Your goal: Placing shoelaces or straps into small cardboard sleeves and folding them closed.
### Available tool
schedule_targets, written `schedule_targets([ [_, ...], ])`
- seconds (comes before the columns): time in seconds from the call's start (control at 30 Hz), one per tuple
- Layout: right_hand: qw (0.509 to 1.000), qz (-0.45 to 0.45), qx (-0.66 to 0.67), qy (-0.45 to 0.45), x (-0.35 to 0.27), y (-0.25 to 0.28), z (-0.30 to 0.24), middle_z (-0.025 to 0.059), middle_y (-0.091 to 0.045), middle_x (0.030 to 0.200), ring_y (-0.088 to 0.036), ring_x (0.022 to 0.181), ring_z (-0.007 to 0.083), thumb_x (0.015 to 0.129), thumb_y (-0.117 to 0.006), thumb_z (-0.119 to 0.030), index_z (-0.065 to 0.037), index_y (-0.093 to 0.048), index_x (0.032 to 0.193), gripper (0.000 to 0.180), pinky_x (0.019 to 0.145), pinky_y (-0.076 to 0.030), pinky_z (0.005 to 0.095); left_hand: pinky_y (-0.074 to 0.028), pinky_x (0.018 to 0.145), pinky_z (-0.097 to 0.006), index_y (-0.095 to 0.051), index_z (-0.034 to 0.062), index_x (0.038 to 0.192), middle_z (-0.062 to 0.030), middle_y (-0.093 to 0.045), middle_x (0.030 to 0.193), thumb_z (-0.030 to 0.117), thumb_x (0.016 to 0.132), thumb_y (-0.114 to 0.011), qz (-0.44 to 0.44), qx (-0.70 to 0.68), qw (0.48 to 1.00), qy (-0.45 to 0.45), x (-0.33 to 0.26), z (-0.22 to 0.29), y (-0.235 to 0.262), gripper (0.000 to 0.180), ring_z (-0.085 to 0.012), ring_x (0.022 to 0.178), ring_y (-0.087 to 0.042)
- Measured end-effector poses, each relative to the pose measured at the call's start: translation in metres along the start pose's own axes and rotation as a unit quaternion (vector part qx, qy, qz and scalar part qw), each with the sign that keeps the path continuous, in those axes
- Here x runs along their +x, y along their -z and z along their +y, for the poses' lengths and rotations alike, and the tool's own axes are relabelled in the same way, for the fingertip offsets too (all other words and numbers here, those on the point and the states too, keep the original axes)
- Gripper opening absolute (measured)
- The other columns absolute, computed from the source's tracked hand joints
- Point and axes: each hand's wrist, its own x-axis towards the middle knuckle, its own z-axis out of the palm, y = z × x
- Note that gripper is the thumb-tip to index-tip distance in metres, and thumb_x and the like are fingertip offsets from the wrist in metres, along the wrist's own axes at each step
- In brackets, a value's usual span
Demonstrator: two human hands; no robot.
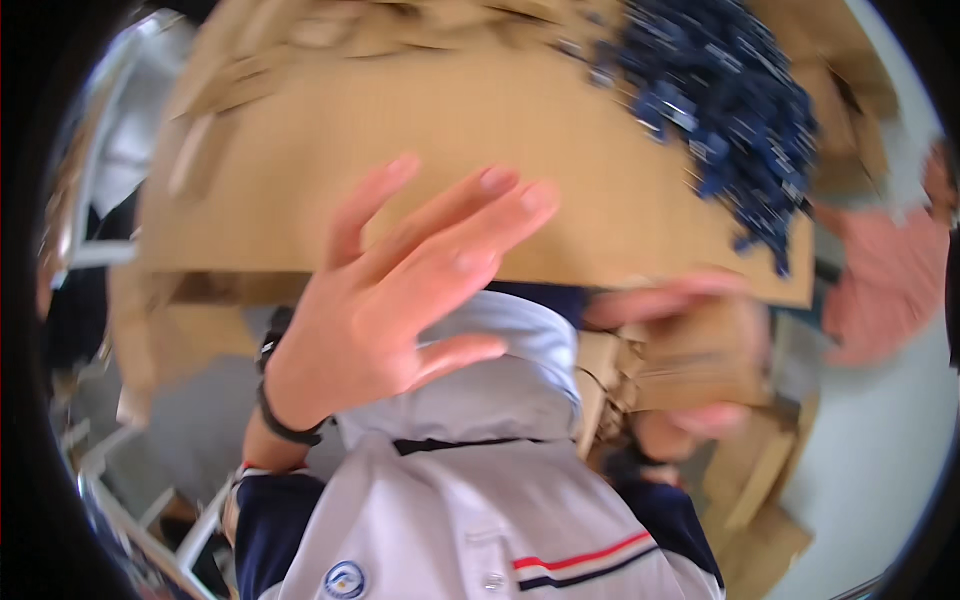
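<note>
My left hand point(390, 290) is raised over my lap and the table's near edge, fingers spread, with nothing in it. At the right, beside my lap, my right hand point(700, 292) grips a small brown cardboard box point(702, 355), fingers along one side and thumb on the other. Both the hand and the box are smeared by motion. A heap of small dark-blue pieces with shiny bits point(720, 100) lies on the far right of the cardboard-covered table point(400, 120); their kind is too blurred to tell.
Flattened brown cardboard pieces point(420, 30) lie along the table's far edge. Below my right hand stands an open carton point(600, 385) with brown cardboard things inside. Another person in a pink top point(885, 280) is at the far right. White metal frames point(105, 250) stand at the left.
</note>
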Motion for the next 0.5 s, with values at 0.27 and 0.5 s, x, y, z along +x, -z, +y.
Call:
schedule_targets([
  [0.27, 0.522, 0.425, -0.687, 0.273, -0.210, 0.151, 0.038, 0.0197, -0.062, 0.110, -0.061, 0.102, 0.0306, 0.092, -0.063, -0.022, 0.011, -0.043, 0.124, 0.050, 0.093, -0.050, 0.0401, -0.033, 0.107, -0.037, -0.055, 0.0015, 0.120, -0.0121, -0.058, 0.126, 0.003, 0.087, -0.051, 0.195, 0.125, 0.930, 0.283, -0.083, -0.103, 0.081, 0.034, -0.0262, 0.121, -0.051],
  [0.5, 0.428, 0.470, -0.771, -0.043, -0.228, 0.122, 0.122, 0.0162, -0.054, 0.126, -0.055, 0.106, 0.0314, 0.090, -0.061, -0.012, 0.001, -0.042, 0.134, 0.049, 0.092, -0.046, 0.0393, -0.040, 0.099, -0.038, -0.057, 0.0058, 0.112, -0.0126, -0.056, 0.127, 0.005, 0.082, -0.061, 0.107, 0.105, 0.951, 0.270, -0.085, -0.126, 0.077, 0.030, -0.0324, 0.119, -0.051],
])
